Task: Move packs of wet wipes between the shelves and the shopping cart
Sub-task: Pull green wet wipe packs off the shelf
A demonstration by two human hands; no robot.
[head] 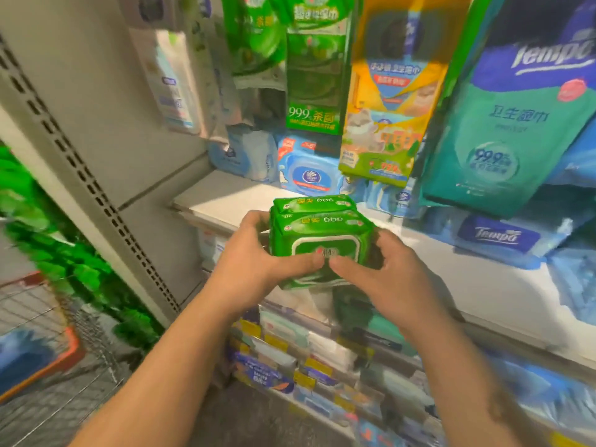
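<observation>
— Two hands on one bundle, is that right?

— Yes. From the head view, the left hand [254, 253] and the right hand [380, 272] both hold a green bundle [319, 233] of wet-wipe packs, in front of the shelf [225, 198] edge, at about its height.

— How does each grip sit?

— The left grip is clamped on the bundle's left side, fingers curled round it and thumb across the front. The right grip is clamped on the right side, thumb pressed on the front near the white-framed lid. The two thumbs nearly meet at the middle.

— One pack or more?

— At least two packs stacked, their printing upside down from here.

— What is on the shelf?

— White board, bare at its left part. Blue packs [309, 175] stand at the back, and a dark blue Tempo pack [496, 237] lies further right.

— And above?

— Hanging bags: a green one [314, 75], a yellow one [390, 101], and a teal Tempo bag [512, 130].

— Where is the cart?

— At the lower left, a wire cart [42, 350] with an orange rim, blurred. Something blue lies in it.
</observation>
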